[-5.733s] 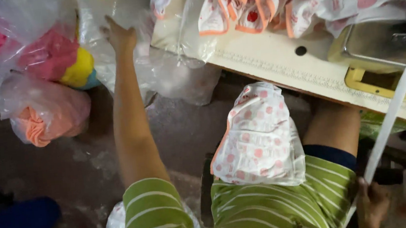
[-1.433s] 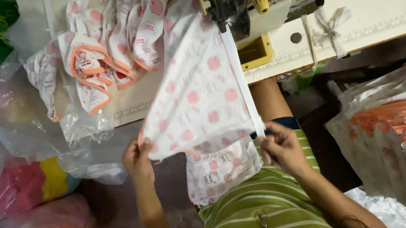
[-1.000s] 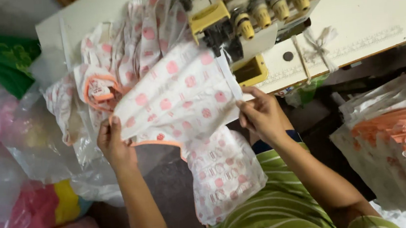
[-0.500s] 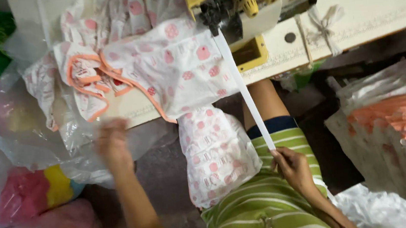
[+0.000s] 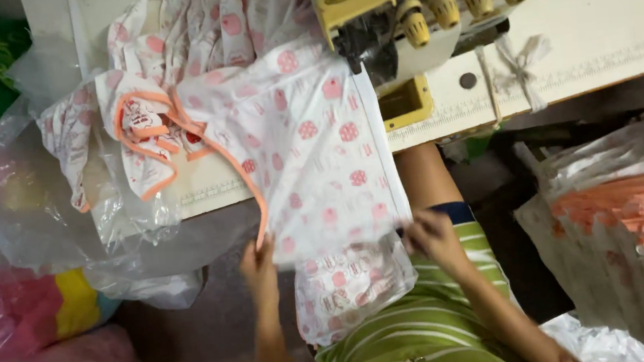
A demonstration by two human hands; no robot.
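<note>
A: Garment piece (image 5: 313, 166), white with pink spots and an orange-bound edge, lies half on the surface (image 5: 605, 12) and half hanging off its front edge toward my lap. Its top end sits right under the foot of the sewing machine (image 5: 400, 8).

B: Both hands on it?

A: Yes. My left hand (image 5: 259, 262) pinches the lower left corner, just below where the orange binding ends. My right hand (image 5: 430, 237) pinches the lower right corner. Each grip is closed on cloth, fingers curled; the piece is stretched flat between them.

B: How far along, by your reading?

A: I judge this piece is lined up at the machine but not yet stitched along the edge nearest the foot; I can't see the needle itself. A white strip runs down the right edge from the machine.

B: What says work is done?

A: A heap of matching pieces (image 5: 165, 102) with orange trim is bunched at the left of the surface, partly in clear plastic. A second spotted piece (image 5: 348, 289) rests on my lap beneath the first.

B: And what is left?

A: A stack of orange-edged cut pieces (image 5: 640, 213) waits at the right, near my right arm. Plastic bags of coloured cloth (image 5: 35, 311) sit on the floor at the left.
</note>
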